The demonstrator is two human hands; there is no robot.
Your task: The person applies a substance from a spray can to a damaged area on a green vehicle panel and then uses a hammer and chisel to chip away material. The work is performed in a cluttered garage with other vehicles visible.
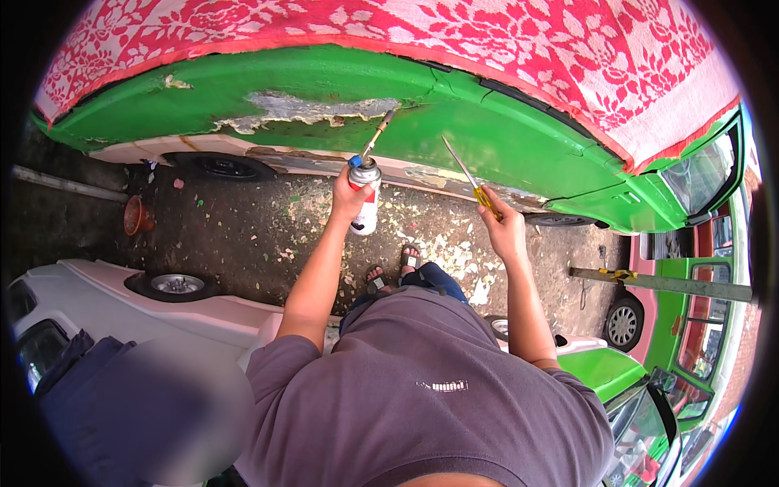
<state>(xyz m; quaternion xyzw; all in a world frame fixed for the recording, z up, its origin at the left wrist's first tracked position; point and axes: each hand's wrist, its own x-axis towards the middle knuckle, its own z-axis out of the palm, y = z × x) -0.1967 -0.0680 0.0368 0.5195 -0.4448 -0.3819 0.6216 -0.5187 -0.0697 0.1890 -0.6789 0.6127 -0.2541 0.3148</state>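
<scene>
Shirt: dark grey, short-sleeved, on the person looking down; it fills the bottom middle of the view.
Other person: at the lower left, in dark blue, partly blurred.
Right hand: its grip is clasped on the yellow handle of a thin pointed tool; the metal shaft points up and leftward, toward the green car. Whether the tip touches the paint, I cannot tell.
Left hand: its grip is wrapped around a white-and-red can, held in front of the lower edge of the green car.
Torch nozzle: fitted on top of the can, with a blue knob; its tip points at the right end of the bare patch. Contact is unclear.
Sandals: on the person's feet, between the cars.
Floor: dark, scattered with pale flakes.
Pale car: along the near left edge of the floor.
Green car: stretches across the front, its lower edge worn.
Bare patch: jagged, grey, left of the middle of the car's side.
Cloth: red and pale floral, over the green car's top.
Bucket: reddish, near the floor's left edge.
Green-and-pink vehicle: at the far right.
</scene>
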